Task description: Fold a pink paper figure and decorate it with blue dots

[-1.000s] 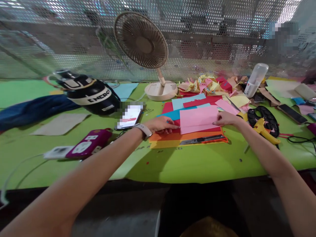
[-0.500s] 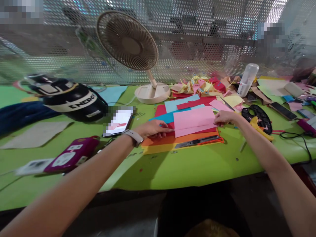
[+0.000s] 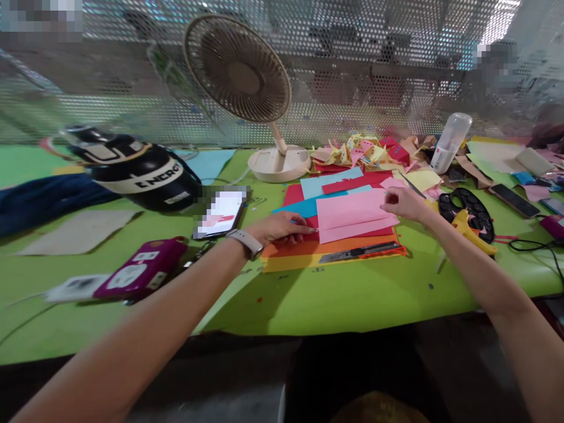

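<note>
On the green worktop (image 3: pixel 352 305), we have a pink sheet (image 3: pixel 348 211) lying between our two hands, on top of a loose pile of coloured paper, with a crease line running across its lower part. Our left hand (image 3: pixel 282 228) reaches in from the left, a pale wristband (image 3: pixel 249 242) on its wrist; its fingers are extended and close together, their tips at the sheet's left edge, though we cannot tell whether they pinch it. Our right hand (image 3: pixel 408 204) is at the opposite edge, its fingers curled inward over the margin of the sheet; we cannot make out how tightly they are closed, or whether they grip the paper. Just below the pink sheet, we see a craft knife (image 3: pixel 356 251) lying across the orange paper (image 3: pixel 286 249) and yellow paper (image 3: pixel 273 267), with blue paper (image 3: pixel 299 207) showing at the upper left of the pile. A yellow glue gun (image 3: pixel 470 230) and a black palette (image 3: pixel 476 205) lie to the right of the pile, near our right forearm. Behind the pile we have a heap of paper scraps (image 3: pixel 361 153), with the fan (image 3: pixel 244 78) to its left. A lit phone (image 3: pixel 224 211) lies beyond our left wrist, near a black bottle (image 3: pixel 150 179).
</note>
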Available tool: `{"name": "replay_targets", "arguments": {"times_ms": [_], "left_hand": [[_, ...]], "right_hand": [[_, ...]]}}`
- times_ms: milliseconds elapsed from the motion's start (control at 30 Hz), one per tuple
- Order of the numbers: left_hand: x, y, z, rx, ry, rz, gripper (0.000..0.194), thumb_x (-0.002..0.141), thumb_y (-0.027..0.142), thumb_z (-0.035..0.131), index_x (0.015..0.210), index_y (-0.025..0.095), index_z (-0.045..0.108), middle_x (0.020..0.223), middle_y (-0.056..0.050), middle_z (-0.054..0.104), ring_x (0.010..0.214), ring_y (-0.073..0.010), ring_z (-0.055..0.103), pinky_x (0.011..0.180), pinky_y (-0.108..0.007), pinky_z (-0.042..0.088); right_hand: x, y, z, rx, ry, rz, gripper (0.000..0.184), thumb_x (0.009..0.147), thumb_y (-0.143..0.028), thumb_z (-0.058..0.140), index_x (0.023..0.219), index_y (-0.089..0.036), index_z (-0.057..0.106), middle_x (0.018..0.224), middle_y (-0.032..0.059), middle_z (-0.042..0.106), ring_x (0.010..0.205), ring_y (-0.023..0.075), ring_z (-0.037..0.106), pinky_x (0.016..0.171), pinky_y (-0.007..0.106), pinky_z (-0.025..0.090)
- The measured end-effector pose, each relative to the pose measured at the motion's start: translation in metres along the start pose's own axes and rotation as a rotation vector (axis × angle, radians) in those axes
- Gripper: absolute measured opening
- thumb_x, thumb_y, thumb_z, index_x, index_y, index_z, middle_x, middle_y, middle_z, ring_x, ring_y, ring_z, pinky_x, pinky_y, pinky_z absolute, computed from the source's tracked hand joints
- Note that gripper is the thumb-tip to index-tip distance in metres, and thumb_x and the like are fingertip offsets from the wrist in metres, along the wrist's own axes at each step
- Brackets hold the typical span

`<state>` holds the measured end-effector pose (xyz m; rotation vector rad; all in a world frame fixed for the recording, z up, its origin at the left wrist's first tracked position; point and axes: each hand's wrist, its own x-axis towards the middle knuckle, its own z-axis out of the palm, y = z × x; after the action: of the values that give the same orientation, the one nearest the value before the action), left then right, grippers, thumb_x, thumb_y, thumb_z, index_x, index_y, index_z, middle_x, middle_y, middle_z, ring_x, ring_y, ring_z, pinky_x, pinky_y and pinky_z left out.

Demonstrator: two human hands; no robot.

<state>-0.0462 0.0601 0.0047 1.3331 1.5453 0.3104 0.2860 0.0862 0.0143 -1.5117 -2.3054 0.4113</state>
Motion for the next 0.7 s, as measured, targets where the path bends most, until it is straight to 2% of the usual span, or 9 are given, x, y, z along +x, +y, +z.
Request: {"name": "replay_targets", "arguments": {"times_ms": [100, 233, 400, 500, 600, 700], "left_hand": [[0.002, -0.002, 0.0, -0.008, -0.003, 0.024, 0.053, 0.04, 0.052, 0.093, 0.067, 0.018, 0.063, 0.05, 0.0, 0.06, 0.044, -0.011, 0.049, 0.042, -0.022, 0.032], [0.005, -0.005, -0.001, -0.019, -0.008, 0.034, 0.05, 0.042, 0.048, 0.093, 0.067, 0.018, 0.062, 0.05, 0.0, 0.06, 0.043, -0.0094, 0.047, 0.042, -0.021, 0.032], [0.0, -0.006, -0.004, -0.042, -0.01, 0.03, 0.041, 0.053, 0.042, 0.089, 0.072, 0.018, 0.061, 0.051, 0.0, 0.061, 0.042, -0.0091, 0.048, 0.042, -0.02, 0.033], [-0.009, -0.003, -0.005, -0.02, 0.083, 0.062, 0.035, 0.066, 0.04, 0.081, 0.082, 0.02, 0.058, 0.05, 0.002, 0.06, 0.042, -0.0112, 0.05, 0.043, -0.022, 0.036], [-0.014, 0.003, 0.003, 0.025, 0.237, 0.264, 0.032, 0.075, 0.043, 0.072, 0.088, 0.02, 0.055, 0.058, 0.001, 0.064, 0.051, -0.015, 0.059, 0.051, -0.026, 0.044], [-0.011, 0.007, 0.02, 0.253, 0.284, 0.575, 0.037, 0.078, 0.052, 0.069, 0.091, 0.019, 0.062, 0.081, -0.006, 0.071, 0.074, -0.0202, 0.065, 0.068, -0.032, 0.051]], "right_hand": [[-0.003, -0.008, 0.014, -0.07, 0.026, -0.249, 0.017, 0.083, -0.03, 0.068, 0.094, -0.017, 0.069, 0.096, 0.0072, 0.07, 0.087, 0.0191, 0.062, 0.078, 0.03, 0.045], [-0.004, -0.007, 0.031, -0.172, -0.058, -0.456, 0.015, 0.091, -0.027, 0.064, 0.1, -0.018, 0.071, 0.106, 0.0108, 0.07, 0.101, 0.0231, 0.062, 0.091, 0.036, 0.046], [-0.003, -0.002, 0.036, -0.197, -0.056, -0.504, 0.017, 0.096, -0.024, 0.056, 0.099, -0.018, 0.071, 0.104, 0.0101, 0.071, 0.1, 0.0221, 0.063, 0.09, 0.036, 0.048], [-0.005, -0.004, 0.036, -0.255, -0.048, -0.522, 0.019, 0.098, -0.023, 0.053, 0.1, -0.017, 0.071, 0.105, 0.0102, 0.071, 0.097, 0.0219, 0.063, 0.088, 0.035, 0.049], [-0.008, -0.008, 0.037, -0.334, -0.045, -0.533, 0.023, 0.1, -0.022, 0.048, 0.101, -0.016, 0.071, 0.106, 0.0119, 0.07, 0.097, 0.022, 0.061, 0.085, 0.035, 0.049], [-0.01, -0.012, 0.038, -0.401, -0.047, -0.529, 0.027, 0.102, -0.021, 0.044, 0.102, -0.014, 0.07, 0.107, 0.0135, 0.069, 0.098, 0.0219, 0.06, 0.082, 0.033, 0.048]]}}
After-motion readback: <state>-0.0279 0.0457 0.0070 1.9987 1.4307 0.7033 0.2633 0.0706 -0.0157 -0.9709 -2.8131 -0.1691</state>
